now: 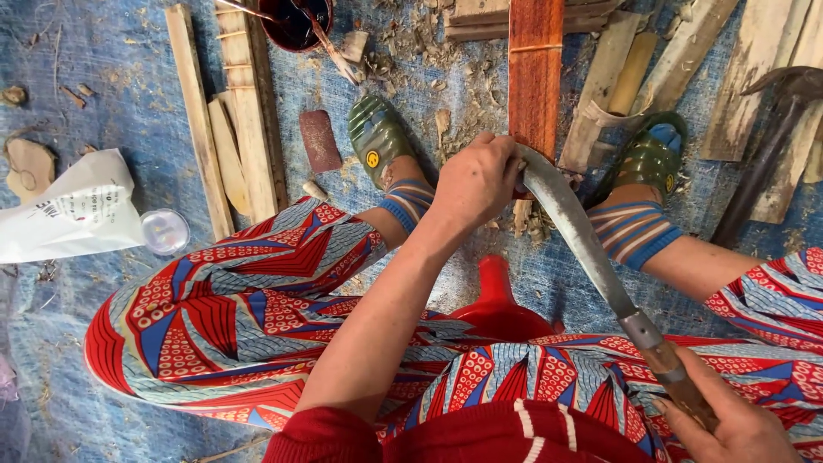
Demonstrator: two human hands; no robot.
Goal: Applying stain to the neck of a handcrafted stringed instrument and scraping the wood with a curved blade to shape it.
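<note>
Left hand (476, 182) grips near end of red plank (535, 73), which stands on blue tarp (86, 51) btwn person's feet. Right hand (729, 424) clenched on wooden handle of curved knife (574, 231); blade tip meets plank beside left hand. Hammer (771, 154) lies at right.

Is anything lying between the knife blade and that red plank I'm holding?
Nothing visible. The curved blade runs from the right hand up to the near end of the red plank, right beside the left hand gripping that end. Only wood shavings lie around it.
</note>
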